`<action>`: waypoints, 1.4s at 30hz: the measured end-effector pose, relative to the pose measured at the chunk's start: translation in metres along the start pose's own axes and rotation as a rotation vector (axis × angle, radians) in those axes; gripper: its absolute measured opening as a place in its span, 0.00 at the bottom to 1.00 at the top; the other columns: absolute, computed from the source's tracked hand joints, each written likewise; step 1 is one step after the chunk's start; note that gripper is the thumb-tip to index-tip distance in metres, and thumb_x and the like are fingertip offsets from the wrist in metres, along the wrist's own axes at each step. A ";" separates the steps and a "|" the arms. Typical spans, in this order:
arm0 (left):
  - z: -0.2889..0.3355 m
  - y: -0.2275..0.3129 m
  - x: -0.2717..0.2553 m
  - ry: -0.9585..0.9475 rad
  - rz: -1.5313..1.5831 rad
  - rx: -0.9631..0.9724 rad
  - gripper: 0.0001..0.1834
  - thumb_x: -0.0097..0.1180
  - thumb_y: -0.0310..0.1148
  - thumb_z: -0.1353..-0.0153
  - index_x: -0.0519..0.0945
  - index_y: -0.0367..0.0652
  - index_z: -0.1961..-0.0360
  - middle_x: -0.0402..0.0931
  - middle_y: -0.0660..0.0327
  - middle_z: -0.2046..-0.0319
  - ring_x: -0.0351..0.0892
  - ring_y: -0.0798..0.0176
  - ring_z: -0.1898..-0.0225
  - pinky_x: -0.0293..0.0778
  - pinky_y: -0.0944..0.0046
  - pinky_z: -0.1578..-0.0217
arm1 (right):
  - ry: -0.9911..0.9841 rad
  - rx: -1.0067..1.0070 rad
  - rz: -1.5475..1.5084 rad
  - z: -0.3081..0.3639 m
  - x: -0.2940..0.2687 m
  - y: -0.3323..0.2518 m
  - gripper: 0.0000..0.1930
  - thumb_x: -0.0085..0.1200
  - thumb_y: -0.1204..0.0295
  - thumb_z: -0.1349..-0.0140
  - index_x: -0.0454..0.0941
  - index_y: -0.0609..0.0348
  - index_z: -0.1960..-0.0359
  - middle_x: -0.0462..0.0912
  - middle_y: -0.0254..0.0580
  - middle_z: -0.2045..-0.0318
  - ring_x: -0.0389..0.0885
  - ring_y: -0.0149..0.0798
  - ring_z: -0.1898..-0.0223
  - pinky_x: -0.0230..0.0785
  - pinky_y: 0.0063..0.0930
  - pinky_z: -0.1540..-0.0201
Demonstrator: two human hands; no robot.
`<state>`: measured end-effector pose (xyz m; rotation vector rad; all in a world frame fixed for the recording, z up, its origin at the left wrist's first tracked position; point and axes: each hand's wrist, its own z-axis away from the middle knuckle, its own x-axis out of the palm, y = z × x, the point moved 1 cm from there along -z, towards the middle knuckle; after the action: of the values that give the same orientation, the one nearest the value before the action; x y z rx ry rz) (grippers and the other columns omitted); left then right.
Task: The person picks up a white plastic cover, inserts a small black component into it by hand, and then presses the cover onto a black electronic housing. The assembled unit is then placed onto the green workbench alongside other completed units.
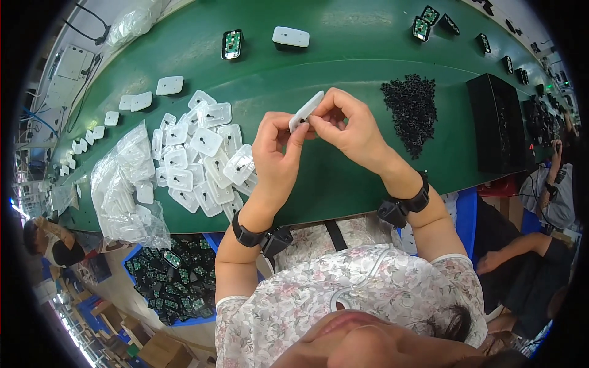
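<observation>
Tilted on edge above the green table, a white plastic cover (307,109) sits between my two hands. My left hand (276,146) grips it from the left, thumb against its inner side. My right hand (348,127) has its thumb and fingers pinched at the cover's lower right, by a small black part (304,121); how far that part is seated cannot be made out. Left of my hands lies a pile of white covers (205,142), many with a black piece in the middle. To the right is a heap of small black parts (411,110).
Clear plastic bags (126,184) lie at the table's left. A black box (496,126) stands at the right. Circuit boards in black housings (232,44) and white-topped units (291,37) sit along the back. Below left is a blue bin (211,241) of boards. Other people sit at both sides.
</observation>
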<state>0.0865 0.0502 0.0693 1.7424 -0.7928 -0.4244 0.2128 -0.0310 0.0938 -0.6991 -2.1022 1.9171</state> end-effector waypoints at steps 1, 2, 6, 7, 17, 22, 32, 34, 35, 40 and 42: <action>0.001 0.000 -0.001 -0.002 -0.003 0.004 0.04 0.51 0.20 0.39 0.71 0.31 0.65 0.69 0.59 0.65 0.79 0.65 0.66 0.76 0.70 0.63 | 0.002 -0.005 -0.002 0.002 0.002 0.000 0.05 0.56 0.75 0.44 0.71 0.59 0.72 0.70 0.27 0.74 0.63 0.18 0.75 0.56 0.15 0.74; 0.001 0.000 -0.003 0.005 -0.033 0.011 0.04 0.52 0.20 0.40 0.70 0.32 0.65 0.69 0.59 0.65 0.79 0.65 0.66 0.76 0.70 0.64 | 0.007 -0.005 -0.015 0.004 0.004 -0.001 0.06 0.56 0.75 0.44 0.71 0.59 0.72 0.70 0.27 0.73 0.63 0.19 0.75 0.57 0.15 0.74; -0.001 0.010 -0.003 0.019 0.100 -0.070 0.04 0.51 0.21 0.39 0.70 0.33 0.66 0.70 0.59 0.66 0.79 0.65 0.68 0.76 0.70 0.65 | 0.048 -0.176 0.094 0.006 0.000 -0.004 0.09 0.61 0.72 0.46 0.73 0.58 0.68 0.70 0.29 0.70 0.64 0.21 0.72 0.57 0.15 0.73; -0.003 0.012 -0.004 0.018 0.095 -0.066 0.04 0.51 0.21 0.39 0.70 0.33 0.66 0.70 0.59 0.66 0.79 0.65 0.68 0.76 0.70 0.65 | 0.048 -0.180 0.090 0.005 -0.003 -0.006 0.09 0.61 0.72 0.46 0.73 0.58 0.68 0.70 0.29 0.70 0.64 0.21 0.72 0.57 0.15 0.73; -0.005 0.022 -0.006 -0.101 0.133 -0.107 0.04 0.51 0.24 0.38 0.71 0.34 0.65 0.76 0.57 0.68 0.79 0.65 0.69 0.75 0.69 0.66 | -0.019 -0.129 0.180 -0.001 -0.015 -0.019 0.13 0.64 0.65 0.48 0.74 0.56 0.66 0.72 0.26 0.73 0.65 0.21 0.71 0.56 0.16 0.71; 0.009 0.029 -0.010 -0.133 0.102 -0.163 0.06 0.48 0.23 0.36 0.72 0.33 0.60 0.76 0.57 0.66 0.79 0.66 0.69 0.75 0.70 0.65 | -0.184 0.034 0.189 0.003 -0.014 -0.025 0.15 0.64 0.65 0.49 0.70 0.57 0.71 0.71 0.26 0.77 0.64 0.21 0.75 0.57 0.17 0.73; 0.042 0.034 -0.041 0.050 0.012 -0.286 0.11 0.40 0.23 0.34 0.67 0.35 0.51 0.76 0.55 0.67 0.76 0.68 0.75 0.71 0.71 0.75 | -0.315 -0.227 0.246 -0.094 0.017 -0.015 0.10 0.56 0.72 0.44 0.72 0.57 0.62 0.74 0.34 0.67 0.73 0.28 0.66 0.67 0.24 0.62; 0.045 0.035 -0.034 -0.046 -0.152 -0.461 0.08 0.44 0.24 0.35 0.69 0.36 0.55 0.76 0.53 0.68 0.77 0.62 0.74 0.70 0.67 0.74 | -0.134 -0.534 0.739 -0.144 0.035 0.001 0.14 0.51 0.78 0.48 0.72 0.55 0.58 0.75 0.37 0.61 0.74 0.36 0.59 0.68 0.32 0.55; 0.044 0.032 -0.027 -0.057 -0.143 -0.458 0.08 0.44 0.24 0.35 0.69 0.36 0.55 0.76 0.53 0.68 0.77 0.62 0.74 0.70 0.67 0.74 | -0.048 -0.699 0.920 -0.167 0.044 0.018 0.17 0.49 0.81 0.50 0.73 0.53 0.56 0.75 0.37 0.58 0.74 0.40 0.55 0.68 0.35 0.52; 0.038 0.015 -0.013 -0.146 -0.491 -0.187 0.08 0.46 0.22 0.40 0.75 0.40 0.61 0.74 0.51 0.67 0.75 0.45 0.65 0.70 0.55 0.68 | -0.174 -0.744 1.258 -0.244 0.094 0.069 0.18 0.51 0.77 0.52 0.74 0.49 0.56 0.76 0.36 0.57 0.72 0.41 0.51 0.67 0.33 0.51; 0.037 0.013 -0.012 -0.160 -0.638 -0.142 0.13 0.46 0.19 0.43 0.76 0.43 0.60 0.71 0.53 0.68 0.74 0.45 0.68 0.70 0.52 0.69 | -0.212 -0.711 1.310 -0.258 0.115 0.067 0.16 0.53 0.73 0.52 0.74 0.49 0.58 0.77 0.35 0.60 0.72 0.41 0.53 0.68 0.33 0.53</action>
<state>0.0506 0.0302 0.0682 1.8160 -0.2846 -1.0313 0.2456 0.2529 0.0438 -2.6124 -2.7533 1.5160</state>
